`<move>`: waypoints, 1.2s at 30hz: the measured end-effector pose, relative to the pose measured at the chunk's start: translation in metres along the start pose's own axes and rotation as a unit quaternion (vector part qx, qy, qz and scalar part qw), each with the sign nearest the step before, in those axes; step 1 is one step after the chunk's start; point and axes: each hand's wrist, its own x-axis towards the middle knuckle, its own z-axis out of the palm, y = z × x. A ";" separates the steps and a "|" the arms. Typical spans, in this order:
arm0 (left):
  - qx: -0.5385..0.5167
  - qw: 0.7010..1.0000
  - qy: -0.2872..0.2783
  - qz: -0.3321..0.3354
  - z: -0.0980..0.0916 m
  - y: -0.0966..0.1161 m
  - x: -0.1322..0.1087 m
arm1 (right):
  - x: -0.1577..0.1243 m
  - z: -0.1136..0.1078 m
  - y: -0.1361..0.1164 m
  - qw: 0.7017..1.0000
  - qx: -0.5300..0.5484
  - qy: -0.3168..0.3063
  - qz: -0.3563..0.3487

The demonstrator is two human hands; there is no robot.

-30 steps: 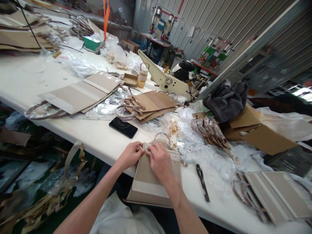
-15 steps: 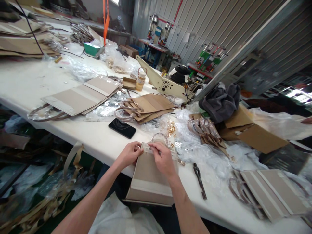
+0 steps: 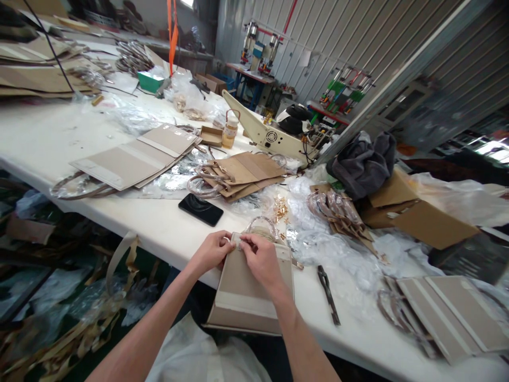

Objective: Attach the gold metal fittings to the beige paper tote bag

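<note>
A beige bag panel point(image 3: 248, 281) with a folded lower edge leans from my lap onto the table's front edge, its wrapped handle point(image 3: 260, 224) at the far end. My left hand point(image 3: 212, 249) pinches the panel's upper left corner, thumb on top and the other fingers partly hidden. My right hand point(image 3: 260, 257) lies over the panel near that corner, thumb and fingertips closed together at its top edge; whatever sits between them is too small to make out. Just beyond the panel is a scatter of small gold metal pieces point(image 3: 280, 209).
A black phone point(image 3: 201, 209) lies left of the gold pieces, and a dark hand tool point(image 3: 328, 294) to the panel's right. Stacked bag pieces point(image 3: 246, 172), more panels point(image 3: 449, 313) and crumpled plastic point(image 3: 334, 254) surround the work. A cream machine point(image 3: 270, 135) stands behind.
My right hand has shifted slightly left along the panel's top edge, toward the corner in my left hand. The left hand has hardly moved.
</note>
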 end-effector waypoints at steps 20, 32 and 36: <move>0.009 1.000 0.005 0.004 0.000 0.004 -0.002 | 0.003 -0.001 -0.002 1.000 -0.023 -0.004 -0.009; -0.003 1.000 -0.001 -0.001 0.000 0.004 -0.003 | 0.004 -0.003 -0.003 0.999 -0.024 -0.018 -0.026; 0.003 1.000 -0.003 -0.005 0.000 0.007 -0.005 | 0.002 0.003 -0.001 0.999 -0.051 0.000 -0.011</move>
